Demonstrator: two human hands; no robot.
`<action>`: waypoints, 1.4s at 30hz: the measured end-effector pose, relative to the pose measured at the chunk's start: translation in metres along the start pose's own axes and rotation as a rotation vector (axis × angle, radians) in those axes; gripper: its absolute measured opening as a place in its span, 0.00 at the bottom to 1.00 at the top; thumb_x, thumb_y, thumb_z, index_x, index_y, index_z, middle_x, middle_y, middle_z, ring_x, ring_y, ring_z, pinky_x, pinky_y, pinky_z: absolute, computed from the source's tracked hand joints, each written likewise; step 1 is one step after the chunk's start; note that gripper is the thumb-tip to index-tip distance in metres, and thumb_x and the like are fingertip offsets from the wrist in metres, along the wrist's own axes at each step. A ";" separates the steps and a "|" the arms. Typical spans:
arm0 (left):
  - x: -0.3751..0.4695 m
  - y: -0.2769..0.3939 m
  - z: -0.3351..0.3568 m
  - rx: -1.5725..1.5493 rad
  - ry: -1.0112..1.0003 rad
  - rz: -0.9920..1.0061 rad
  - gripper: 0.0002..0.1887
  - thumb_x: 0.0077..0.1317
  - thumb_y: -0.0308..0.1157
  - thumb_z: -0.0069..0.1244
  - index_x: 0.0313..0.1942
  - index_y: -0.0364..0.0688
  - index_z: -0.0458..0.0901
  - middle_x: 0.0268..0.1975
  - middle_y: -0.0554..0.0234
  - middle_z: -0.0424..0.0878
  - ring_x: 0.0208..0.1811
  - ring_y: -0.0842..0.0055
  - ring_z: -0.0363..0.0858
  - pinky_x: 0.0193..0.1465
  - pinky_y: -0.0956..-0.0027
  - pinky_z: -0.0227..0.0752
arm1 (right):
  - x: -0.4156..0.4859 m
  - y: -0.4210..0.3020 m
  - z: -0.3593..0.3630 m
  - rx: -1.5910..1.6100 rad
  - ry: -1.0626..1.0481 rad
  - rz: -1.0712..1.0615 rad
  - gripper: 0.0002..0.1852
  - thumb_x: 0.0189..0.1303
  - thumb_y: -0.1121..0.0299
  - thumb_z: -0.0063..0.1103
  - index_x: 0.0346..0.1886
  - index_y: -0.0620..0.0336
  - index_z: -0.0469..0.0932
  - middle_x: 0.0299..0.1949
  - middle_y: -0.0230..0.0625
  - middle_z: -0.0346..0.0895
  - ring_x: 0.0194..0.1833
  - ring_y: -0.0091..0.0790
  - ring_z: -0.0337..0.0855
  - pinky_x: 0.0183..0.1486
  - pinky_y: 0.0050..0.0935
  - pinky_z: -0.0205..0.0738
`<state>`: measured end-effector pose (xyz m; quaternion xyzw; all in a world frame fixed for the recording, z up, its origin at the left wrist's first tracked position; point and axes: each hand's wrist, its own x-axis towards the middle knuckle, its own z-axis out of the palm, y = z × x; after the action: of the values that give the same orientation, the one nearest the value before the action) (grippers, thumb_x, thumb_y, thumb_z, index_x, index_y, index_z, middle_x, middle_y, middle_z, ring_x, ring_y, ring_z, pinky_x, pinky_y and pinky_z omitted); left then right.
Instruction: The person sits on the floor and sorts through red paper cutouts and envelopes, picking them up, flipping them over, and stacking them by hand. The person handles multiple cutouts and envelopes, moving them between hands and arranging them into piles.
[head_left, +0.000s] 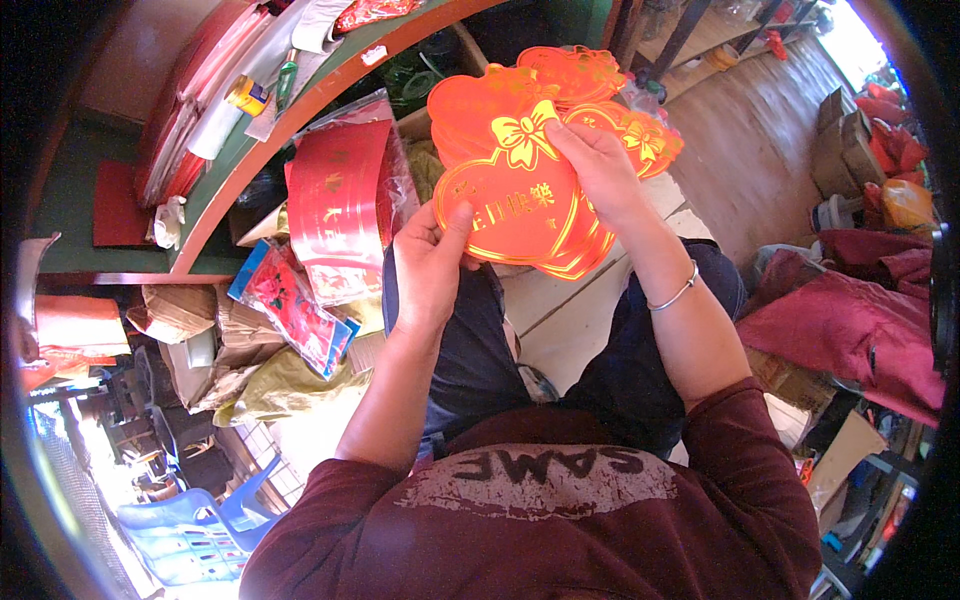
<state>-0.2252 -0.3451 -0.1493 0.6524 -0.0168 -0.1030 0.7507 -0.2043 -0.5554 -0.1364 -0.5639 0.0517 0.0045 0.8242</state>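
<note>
Between my hands is a red paper card (510, 214) with two overlapping heart shapes, a gold bow and gold lettering. My left hand (427, 262) pinches its left edge, thumb on the front face. With its thumb beside the gold bow, my right hand (600, 172) grips the upper right part of the card. Beyond it lie more red heart-shaped cards (472, 112) with gold bows, partly covered by the front card and my right hand. Whether some of them are also in my grip, I cannot tell.
At the left, a green shelf (71, 259) with a red-brown edge carries paper stacks, a yellow jar (247, 95) and a small green bottle (287, 71). Red printed sheets in plastic (341, 195) stand below it. A blue plastic chair (187, 525) and maroon cloth (817, 330) flank me.
</note>
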 end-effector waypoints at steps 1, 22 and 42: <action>0.001 -0.001 -0.001 -0.002 0.018 -0.020 0.16 0.75 0.39 0.45 0.46 0.33 0.82 0.35 0.65 0.86 0.32 0.88 0.79 0.35 0.84 0.70 | 0.000 0.000 0.000 -0.021 0.038 0.017 0.13 0.69 0.62 0.57 0.43 0.62 0.82 0.34 0.26 0.83 0.32 0.14 0.80 0.35 0.18 0.74; 0.140 -0.017 0.015 0.174 -0.010 -0.110 0.19 0.76 0.42 0.40 0.35 0.34 0.77 0.21 0.58 0.82 0.15 0.79 0.76 0.20 0.74 0.68 | 0.012 0.009 -0.024 -0.428 0.149 -0.151 0.13 0.67 0.67 0.57 0.49 0.63 0.74 0.33 0.34 0.79 0.34 0.24 0.81 0.32 0.25 0.76; 0.012 0.054 -0.010 -0.752 -0.410 -0.295 0.25 0.75 0.49 0.36 0.57 0.37 0.75 0.54 0.54 0.80 0.59 0.67 0.76 0.65 0.62 0.66 | 0.001 0.007 0.035 -1.196 -0.013 -0.902 0.10 0.55 0.71 0.57 0.41 0.61 0.78 0.42 0.45 0.77 0.48 0.51 0.77 0.53 0.47 0.68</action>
<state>-0.2050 -0.3310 -0.0988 0.2958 -0.0336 -0.3349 0.8940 -0.2011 -0.5204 -0.1305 -0.8823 -0.2007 -0.3030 0.2990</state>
